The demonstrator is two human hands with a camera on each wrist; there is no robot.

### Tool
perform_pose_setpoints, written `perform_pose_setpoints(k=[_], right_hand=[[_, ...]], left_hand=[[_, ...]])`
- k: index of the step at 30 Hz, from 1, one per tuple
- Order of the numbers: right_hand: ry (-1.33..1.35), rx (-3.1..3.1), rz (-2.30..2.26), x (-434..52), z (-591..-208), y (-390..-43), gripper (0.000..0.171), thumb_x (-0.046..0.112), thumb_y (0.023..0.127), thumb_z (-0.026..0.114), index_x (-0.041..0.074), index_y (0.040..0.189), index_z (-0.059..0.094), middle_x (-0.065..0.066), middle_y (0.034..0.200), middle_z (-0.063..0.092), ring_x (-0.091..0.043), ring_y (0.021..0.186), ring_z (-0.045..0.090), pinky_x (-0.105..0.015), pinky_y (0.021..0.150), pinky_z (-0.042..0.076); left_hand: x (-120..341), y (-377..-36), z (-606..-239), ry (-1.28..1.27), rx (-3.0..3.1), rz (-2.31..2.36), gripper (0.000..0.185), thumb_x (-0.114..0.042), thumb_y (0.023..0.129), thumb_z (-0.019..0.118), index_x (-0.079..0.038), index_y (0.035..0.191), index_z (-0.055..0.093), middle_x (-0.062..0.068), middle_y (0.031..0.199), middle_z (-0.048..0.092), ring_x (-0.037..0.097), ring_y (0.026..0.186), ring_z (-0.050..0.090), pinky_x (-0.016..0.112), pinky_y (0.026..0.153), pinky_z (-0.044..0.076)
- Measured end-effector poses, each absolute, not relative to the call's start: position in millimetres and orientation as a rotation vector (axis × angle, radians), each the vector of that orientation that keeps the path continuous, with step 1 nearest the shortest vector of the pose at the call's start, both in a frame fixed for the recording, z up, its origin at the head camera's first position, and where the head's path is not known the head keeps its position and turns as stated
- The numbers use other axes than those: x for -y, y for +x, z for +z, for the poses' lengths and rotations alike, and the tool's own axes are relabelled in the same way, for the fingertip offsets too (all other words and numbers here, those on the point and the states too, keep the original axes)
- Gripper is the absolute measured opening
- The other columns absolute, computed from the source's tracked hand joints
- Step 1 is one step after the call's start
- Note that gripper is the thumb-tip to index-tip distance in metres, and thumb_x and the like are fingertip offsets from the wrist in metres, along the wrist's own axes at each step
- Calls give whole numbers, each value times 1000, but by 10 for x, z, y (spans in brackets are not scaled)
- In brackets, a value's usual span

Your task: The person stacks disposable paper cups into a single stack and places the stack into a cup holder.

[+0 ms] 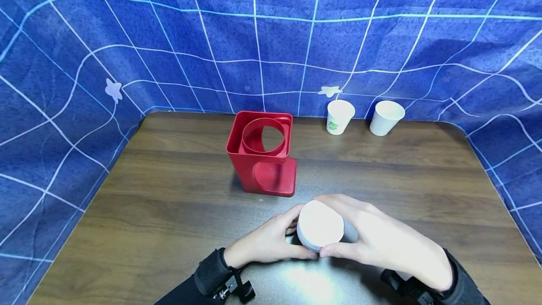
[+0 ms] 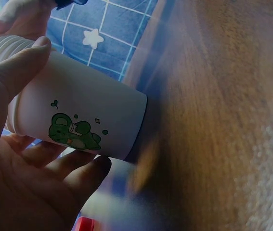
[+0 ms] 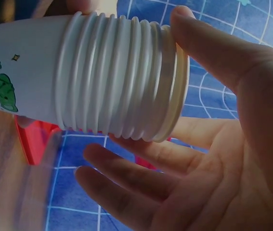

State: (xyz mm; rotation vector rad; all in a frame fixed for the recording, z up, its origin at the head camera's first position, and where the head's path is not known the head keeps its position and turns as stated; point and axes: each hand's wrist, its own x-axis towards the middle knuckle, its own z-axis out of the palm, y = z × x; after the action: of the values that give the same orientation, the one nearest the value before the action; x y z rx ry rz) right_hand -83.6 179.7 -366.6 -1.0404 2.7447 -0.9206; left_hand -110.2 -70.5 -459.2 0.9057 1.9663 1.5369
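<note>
A stack of nested white paper cups point(image 1: 320, 224) stands near the front of the table, its rims layered one above another in the right wrist view. A green cartoon animal is printed on the lowest cup's wall point(image 2: 97, 91). My left hand point(image 1: 275, 240) grips the stack from the left, thumb on one side and fingers curled round the other. From the right, my right hand point(image 1: 366, 232) holds the uppermost rims point(image 3: 167, 86) between thumb and fingers. Two of its fingers point(image 3: 117, 178) spread away from the cups in the right wrist view.
Behind the hands stands a red holder point(image 1: 250, 175) with a round ring in its top and a cut-out front. Two single white paper cups, one left point(image 1: 338, 119) and one right point(image 1: 385, 119), stand at the table's back edge. Blue gridded cloth point(image 1: 279, 36) surrounds the wooden table point(image 1: 169, 192).
</note>
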Motion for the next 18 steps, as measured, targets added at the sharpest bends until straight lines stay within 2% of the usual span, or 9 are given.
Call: perform_pose_setpoints(k=[8,18], right_hand=[[-1048,-2778,-886,-1860,-3623,-819,68,55,89,75,23,145,54,16,138,59,-5,123,60,-39,100,58],[-995,-2860,-848,-1920,-3543,-815,70,51,90,76,22,149,52,10,143,59,-12,129,59,-44,100,57]], left_hand=[[699,-1101,-4593,914,-1966,1545,81,-19,84,87,-23,151,41,-2,145,57,9,132,57,24,111,47],[694,-1108,-4599,909,-1964,1542,81,-19,85,87,-23,151,41,-2,142,58,9,129,59,23,110,48]])
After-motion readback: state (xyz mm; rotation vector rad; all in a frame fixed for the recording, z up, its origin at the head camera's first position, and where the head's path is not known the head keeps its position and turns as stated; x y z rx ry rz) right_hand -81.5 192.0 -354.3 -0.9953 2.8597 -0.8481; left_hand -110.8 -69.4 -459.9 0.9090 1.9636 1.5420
